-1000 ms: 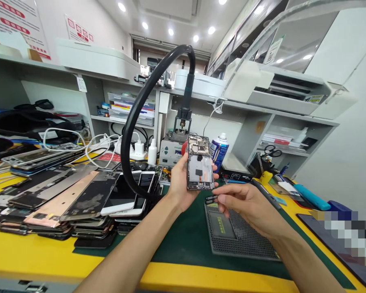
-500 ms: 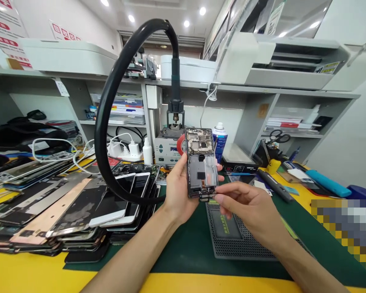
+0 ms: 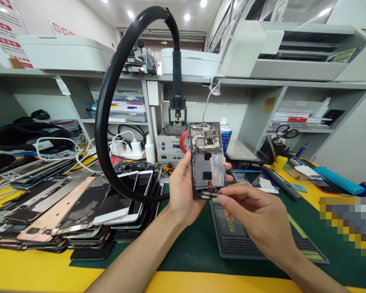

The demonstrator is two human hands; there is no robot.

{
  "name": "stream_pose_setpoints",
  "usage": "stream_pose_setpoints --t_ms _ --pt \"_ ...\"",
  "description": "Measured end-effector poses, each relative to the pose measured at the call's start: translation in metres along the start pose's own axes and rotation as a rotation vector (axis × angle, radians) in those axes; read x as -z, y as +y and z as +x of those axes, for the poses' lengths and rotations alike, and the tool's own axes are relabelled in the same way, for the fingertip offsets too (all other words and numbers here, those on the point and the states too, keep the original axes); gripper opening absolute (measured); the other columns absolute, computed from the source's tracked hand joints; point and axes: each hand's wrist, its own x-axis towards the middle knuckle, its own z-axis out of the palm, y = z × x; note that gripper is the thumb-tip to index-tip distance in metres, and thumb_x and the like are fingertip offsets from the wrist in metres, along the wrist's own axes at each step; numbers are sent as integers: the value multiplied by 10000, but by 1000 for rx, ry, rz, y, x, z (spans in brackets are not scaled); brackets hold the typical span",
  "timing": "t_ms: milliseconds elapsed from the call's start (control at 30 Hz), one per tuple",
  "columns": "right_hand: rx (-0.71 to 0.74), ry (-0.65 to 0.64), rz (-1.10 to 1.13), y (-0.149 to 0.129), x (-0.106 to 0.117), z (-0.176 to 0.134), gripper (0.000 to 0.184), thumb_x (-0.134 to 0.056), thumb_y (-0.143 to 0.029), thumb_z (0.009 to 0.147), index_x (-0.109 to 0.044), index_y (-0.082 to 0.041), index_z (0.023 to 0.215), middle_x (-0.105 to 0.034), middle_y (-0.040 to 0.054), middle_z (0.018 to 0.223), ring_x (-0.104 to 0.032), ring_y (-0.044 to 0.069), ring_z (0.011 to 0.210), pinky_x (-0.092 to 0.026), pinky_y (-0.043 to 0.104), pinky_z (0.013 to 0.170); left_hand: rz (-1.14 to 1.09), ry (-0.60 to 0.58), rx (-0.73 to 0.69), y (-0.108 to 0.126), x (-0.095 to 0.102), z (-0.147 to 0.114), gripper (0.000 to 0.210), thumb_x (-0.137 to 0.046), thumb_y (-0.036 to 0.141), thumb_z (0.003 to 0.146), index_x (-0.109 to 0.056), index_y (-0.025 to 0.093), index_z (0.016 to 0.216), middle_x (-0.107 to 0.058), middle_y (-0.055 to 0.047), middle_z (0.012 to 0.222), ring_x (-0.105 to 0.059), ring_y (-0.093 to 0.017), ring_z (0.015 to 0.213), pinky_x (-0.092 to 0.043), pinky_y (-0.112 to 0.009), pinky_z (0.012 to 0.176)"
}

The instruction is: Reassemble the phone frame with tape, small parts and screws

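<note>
My left hand (image 3: 184,191) is closed around an opened phone (image 3: 205,173), holding it upright above the bench with its inside facing me. Bare circuit boards fill the phone's upper part, and a dark battery with a clear film strip (image 3: 217,171) on it lies below. At the phone's lower right corner, my right hand (image 3: 256,217) pinches the end of a small dark phone part (image 3: 212,194), which lies along the bottom edge. The fingertips hide that end of it. Under my right hand, a grey perforated mat (image 3: 244,248) rests on the green work mat (image 3: 186,254).
Stacked phones and screens (image 3: 79,211) cover the left side. A thick black hose (image 3: 99,110) arches beside my left hand from a machine (image 3: 171,146) behind the phone. A blue spray can (image 3: 225,132), a grey pen-like tool (image 3: 282,183) and scissors (image 3: 286,132) are at the right.
The small part hung below the phone's bottom edge before; now it lies along that edge inside the frame. My right fingers still pinch at the corner. The view has shifted slightly.
</note>
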Motion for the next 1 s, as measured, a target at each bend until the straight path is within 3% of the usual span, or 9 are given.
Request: stream_pose_setpoints --t_ms 100,200,300,667,1000 --pt "326 42 -172 2 1 -5 122 -700 -128 837 -721 -226 906 -772 36 842 -730 170 699 -616 244 632 -10 -27 9 0 1 -1 672 -286 565 969 -699 57 1122 -713 -191 1093 -690 -284 880 -539 -401 837" --pt "723 -3 -436 5 6 -10 205 -680 -52 807 -715 -204 939 -795 69 914 -761 195 834 -625 275 792 -26 -50 10 0 1 -2 678 -279 571 965 -706 62 1099 -703 -194 1114 -682 -285 880 -547 -411 814" --pt "923 -62 -633 6 11 -14 188 -678 -78 826 -732 -184 972 -804 90 943 -772 189 829 -624 254 813 -50 -62 12 0 0 -2 678 -288 580 960 -710 64 1083 -702 -190 1108 -678 -282 882 -547 -409 816" --pt "965 -32 -648 9 4 -14 151 -661 -71 858 -752 -145 954 -806 93 927 -776 178 827 -635 227 795 -148 -119 29 3 -3 -5 690 -237 552 985 -740 81 1013 -724 -148 1045 -676 -213 784 -553 -313 734" --pt "925 -32 -647 9 6 -14 203 -678 -72 829 -725 -183 992 -807 71 937 -777 178 811 -638 220 804 -104 -98 48 3 -2 -5 693 -272 584 957 -719 68 1074 -694 -174 1094 -663 -253 851 -537 -358 791"
